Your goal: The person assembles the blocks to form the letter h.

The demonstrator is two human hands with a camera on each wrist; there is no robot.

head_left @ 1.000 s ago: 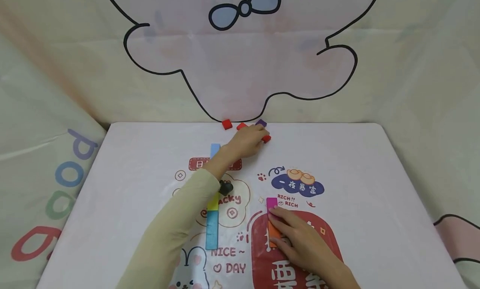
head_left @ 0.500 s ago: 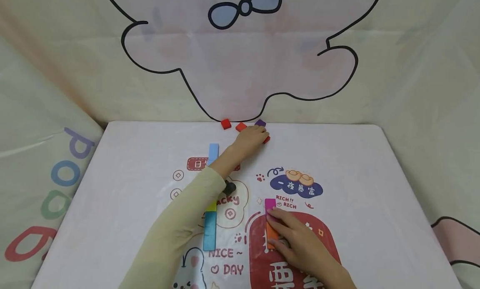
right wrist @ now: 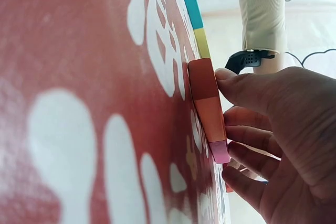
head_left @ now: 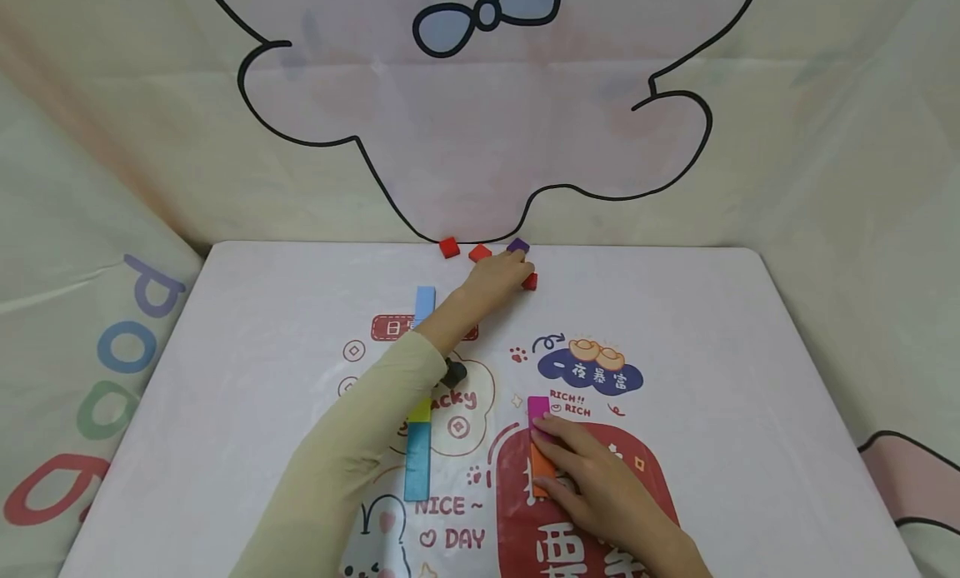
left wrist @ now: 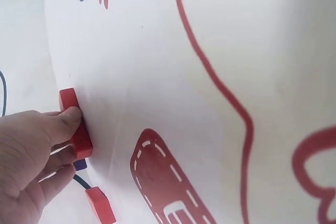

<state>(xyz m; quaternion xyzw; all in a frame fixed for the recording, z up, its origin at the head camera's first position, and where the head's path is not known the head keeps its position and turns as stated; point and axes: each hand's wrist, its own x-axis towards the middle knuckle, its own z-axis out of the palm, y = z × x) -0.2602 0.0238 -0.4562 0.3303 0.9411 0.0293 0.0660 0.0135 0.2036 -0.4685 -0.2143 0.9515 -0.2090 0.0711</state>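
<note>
Near the table's far edge my left hand [head_left: 497, 280] pinches a red block [left wrist: 81, 142] between thumb and fingers; in the head view only part of it shows beyond the fingers. Just behind these fingers lies a purple block [head_left: 518, 245], with a red block [head_left: 480, 252] close to the left. My right hand [head_left: 588, 470] rests on an orange block [right wrist: 210, 119] that is lined up end to end with a magenta block [head_left: 538, 406]. The thumb touches the orange block, while the other fingers lie loosely extended along the pair.
Another red block [head_left: 449, 247] sits at the table's back edge. Left of the right hand runs a straight row with a light blue block [head_left: 425, 300], a yellow block [head_left: 420, 410] and a teal block [head_left: 417, 461]. My left sleeve [head_left: 360, 453] crosses over it, hiding its middle.
The red block under my left fingers shows slightly more and has shifted a little toward me. My right hand stays on the orange and magenta blocks.
</note>
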